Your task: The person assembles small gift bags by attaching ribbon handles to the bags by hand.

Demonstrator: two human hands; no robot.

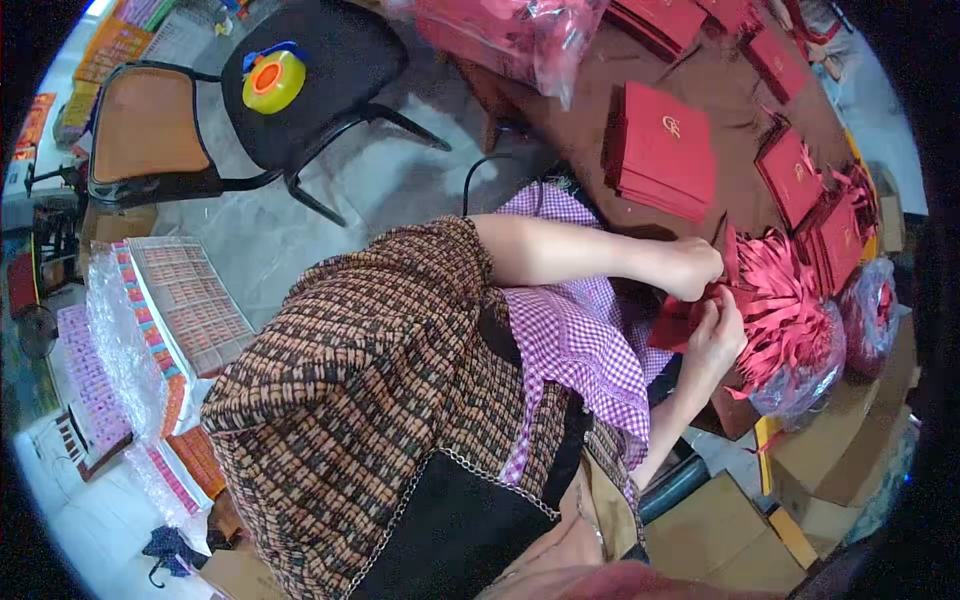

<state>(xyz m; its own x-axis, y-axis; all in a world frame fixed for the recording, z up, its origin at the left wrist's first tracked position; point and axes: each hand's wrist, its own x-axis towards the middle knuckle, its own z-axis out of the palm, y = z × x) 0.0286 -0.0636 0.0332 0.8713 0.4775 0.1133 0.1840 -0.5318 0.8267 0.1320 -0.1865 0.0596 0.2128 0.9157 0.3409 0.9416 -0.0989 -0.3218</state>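
Note:
My left hand is closed, its fingertips partly hidden, over the upper edge of a dark red paper bag close to my body. Just below it, my right hand pinches at the same bag, with its fingertips close to the left hand. What small part lies between the fingers cannot be made out. Right beside both hands spreads a loose bundle of red ribbons, its lower end in clear plastic. A stack of flat red bags with a gold emblem lies on the brown table cover.
More red bags lie along the table's far side. A clear plastic sack of red items sits at the table's upper end. Cardboard boxes stand at lower right. A black chair holds a yellow tape roll.

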